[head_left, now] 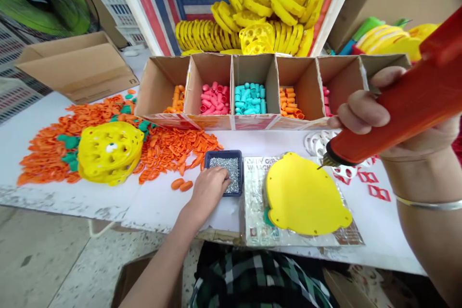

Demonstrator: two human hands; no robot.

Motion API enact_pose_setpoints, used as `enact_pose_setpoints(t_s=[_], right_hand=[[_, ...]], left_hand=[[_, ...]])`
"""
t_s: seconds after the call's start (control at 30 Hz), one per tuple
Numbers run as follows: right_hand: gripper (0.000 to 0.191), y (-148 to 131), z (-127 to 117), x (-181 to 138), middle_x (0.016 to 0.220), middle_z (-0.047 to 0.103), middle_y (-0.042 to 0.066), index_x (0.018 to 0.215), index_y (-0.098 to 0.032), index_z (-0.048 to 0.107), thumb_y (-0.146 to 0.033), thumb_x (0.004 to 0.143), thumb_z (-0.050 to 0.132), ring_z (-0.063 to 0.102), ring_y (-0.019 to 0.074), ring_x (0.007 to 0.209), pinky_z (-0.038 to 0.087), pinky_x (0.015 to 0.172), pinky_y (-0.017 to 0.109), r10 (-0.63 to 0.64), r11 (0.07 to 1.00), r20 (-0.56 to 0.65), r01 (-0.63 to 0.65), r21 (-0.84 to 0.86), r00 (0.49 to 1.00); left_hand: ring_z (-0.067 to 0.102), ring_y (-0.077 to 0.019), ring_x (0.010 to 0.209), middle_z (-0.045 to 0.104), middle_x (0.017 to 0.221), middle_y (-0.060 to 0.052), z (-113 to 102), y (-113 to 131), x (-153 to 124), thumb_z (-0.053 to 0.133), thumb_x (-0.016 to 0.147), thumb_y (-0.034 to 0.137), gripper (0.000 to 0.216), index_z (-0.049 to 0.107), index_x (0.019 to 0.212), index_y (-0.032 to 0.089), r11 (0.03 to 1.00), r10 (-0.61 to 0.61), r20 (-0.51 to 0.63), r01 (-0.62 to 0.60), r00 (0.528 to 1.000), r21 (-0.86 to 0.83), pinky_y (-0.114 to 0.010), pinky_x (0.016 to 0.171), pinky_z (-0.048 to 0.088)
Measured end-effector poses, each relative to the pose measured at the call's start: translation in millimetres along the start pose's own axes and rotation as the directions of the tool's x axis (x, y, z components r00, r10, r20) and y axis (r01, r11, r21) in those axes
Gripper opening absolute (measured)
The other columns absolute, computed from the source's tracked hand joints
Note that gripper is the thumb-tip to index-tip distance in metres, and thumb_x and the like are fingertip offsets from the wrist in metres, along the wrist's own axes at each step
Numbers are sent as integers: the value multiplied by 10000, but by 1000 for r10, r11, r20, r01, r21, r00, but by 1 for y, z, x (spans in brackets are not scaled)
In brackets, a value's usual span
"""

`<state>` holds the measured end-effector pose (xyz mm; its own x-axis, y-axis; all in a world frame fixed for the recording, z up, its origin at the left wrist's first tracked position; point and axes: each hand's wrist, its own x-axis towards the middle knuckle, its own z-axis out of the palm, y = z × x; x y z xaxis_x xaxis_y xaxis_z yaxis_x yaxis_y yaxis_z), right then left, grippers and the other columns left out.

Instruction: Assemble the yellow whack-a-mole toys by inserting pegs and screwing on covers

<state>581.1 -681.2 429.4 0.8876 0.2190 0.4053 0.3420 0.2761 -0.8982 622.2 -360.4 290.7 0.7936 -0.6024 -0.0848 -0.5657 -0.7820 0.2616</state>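
Note:
My right hand [364, 106] grips an orange electric screwdriver [397, 106], its bit pointing down near the upper right edge of a flat yellow plastic piece [303, 197]. That piece lies on a silvery printed sheet [254, 192]. My left hand [211, 187] reaches into a small dark blue tray [225, 156] full of tiny silver screws, fingertips pinched together in them. What the fingers hold is too small to make out.
A cardboard divider box [231, 65] holds orange, pink and teal plastic caps. Orange and green parts [169, 147] lie heaped at left around a yellow domed shell [110, 151]. Yellow shells [260, 14] are stacked behind. White and red small parts [377, 190] lie at right.

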Motion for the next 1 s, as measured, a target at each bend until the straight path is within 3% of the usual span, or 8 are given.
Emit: enact_pose_setpoints(t_s=[0.17, 0.23, 0.37, 0.6, 0.7, 0.8, 0.93, 1.0], right_hand=[[576, -11, 22, -3, 821, 583, -29, 917, -245, 715, -472, 445, 954, 548, 126, 711, 528, 671, 270, -45, 999, -337, 37, -30, 940], [565, -14, 24, -4, 869, 603, -13, 897, -256, 704, -504, 453, 950, 540, 136, 670, 511, 602, 292, -80, 991, -313, 43, -124, 946], [494, -17, 26, -1, 670, 562, -17, 937, -327, 723, -636, 570, 841, 450, 149, 474, 377, 393, 310, -151, 961, -287, 73, -267, 946], [501, -18, 42, -7, 1042, 600, 51, 990, -258, 739, -607, 639, 821, 606, 222, 762, 577, 588, 377, -308, 906, -435, 122, -404, 846], [459, -16, 48, -11, 1076, 636, 80, 1006, -206, 720, -516, 681, 813, 618, 197, 640, 552, 438, 346, -296, 920, -403, 145, -364, 866], [293, -16, 55, -9, 959, 668, 41, 982, -237, 712, -402, 745, 763, 551, 132, 516, 475, 352, 275, -332, 919, -378, 205, -338, 865], [430, -23, 68, -4, 896, 676, 21, 1064, -283, 705, -368, 658, 817, 548, 161, 546, 443, 340, 297, -354, 916, -428, 215, -338, 831], [379, -25, 74, -3, 908, 650, 31, 1072, -283, 703, -412, 724, 782, 606, 206, 663, 443, 358, 318, -363, 914, -482, 203, -351, 798]], left_hand=[[607, -233, 794, 629, 802, -52, -4, -1, 0, 542, 929, 222, 184, 606, 762, 179, 993, -19, -29, 15, 999, -113, -323, 689, 407], [594, -230, 773, 617, 796, -48, -7, -2, -1, 509, 937, 239, 212, 610, 759, 185, 987, -31, -40, 25, 999, -157, -317, 656, 386], [578, -210, 736, 620, 808, -42, -9, -3, -2, 475, 927, 258, 247, 633, 749, 190, 960, -70, -73, 47, 995, -275, -304, 613, 360], [525, -140, 632, 618, 726, -7, -25, 21, -2, 525, 900, 323, 216, 626, 768, 185, 812, -82, -207, -55, 975, -581, -251, 576, 420], [520, -124, 632, 597, 699, -1, -38, 45, 1, 554, 890, 247, 204, 618, 710, 177, 693, -18, -281, -191, 960, -696, -235, 566, 408], [517, -97, 607, 650, 790, -10, -44, 68, 8, 584, 870, 147, 131, 707, 832, 173, 624, 97, -346, -328, 933, -709, -219, 534, 382], [539, -97, 638, 639, 822, -6, -35, 89, 19, 577, 893, 109, 128, 688, 880, 171, 683, 238, -375, -429, 896, -591, -223, 579, 402], [570, -115, 679, 638, 825, -8, -29, 97, 23, 577, 917, 132, 110, 663, 859, 171, 738, 300, -364, -456, 882, -498, -236, 606, 413]])
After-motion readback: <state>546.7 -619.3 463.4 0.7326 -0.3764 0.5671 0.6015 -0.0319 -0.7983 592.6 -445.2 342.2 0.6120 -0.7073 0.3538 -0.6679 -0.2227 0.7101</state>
